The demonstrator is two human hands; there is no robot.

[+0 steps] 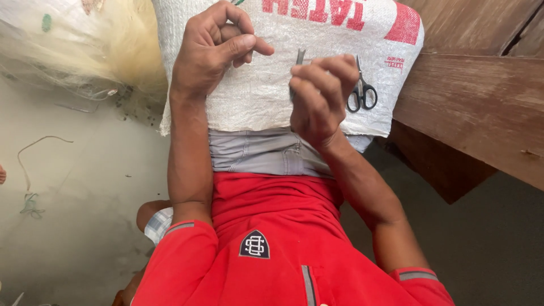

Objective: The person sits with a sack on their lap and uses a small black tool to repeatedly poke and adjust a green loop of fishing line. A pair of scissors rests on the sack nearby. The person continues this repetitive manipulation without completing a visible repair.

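Note:
My left hand (pixel 218 48) hovers over a white woven sack (pixel 255 96) spread across my lap, with thumb and forefinger pinched together; whether a thin thread runs between them is too fine to tell. My right hand (pixel 320 93) is closed on a small grey metal tool (pixel 298 56) whose tip sticks up above my fingers. Small black-handled scissors (pixel 361 90) lie on the sack just right of my right hand.
A heap of pale yellow fishing net (pixel 96 45) lies at the upper left on the concrete floor (pixel 79 187). A brown wooden bench (pixel 481 107) stands at the right. Bits of cord (pixel 28 198) lie on the floor at left.

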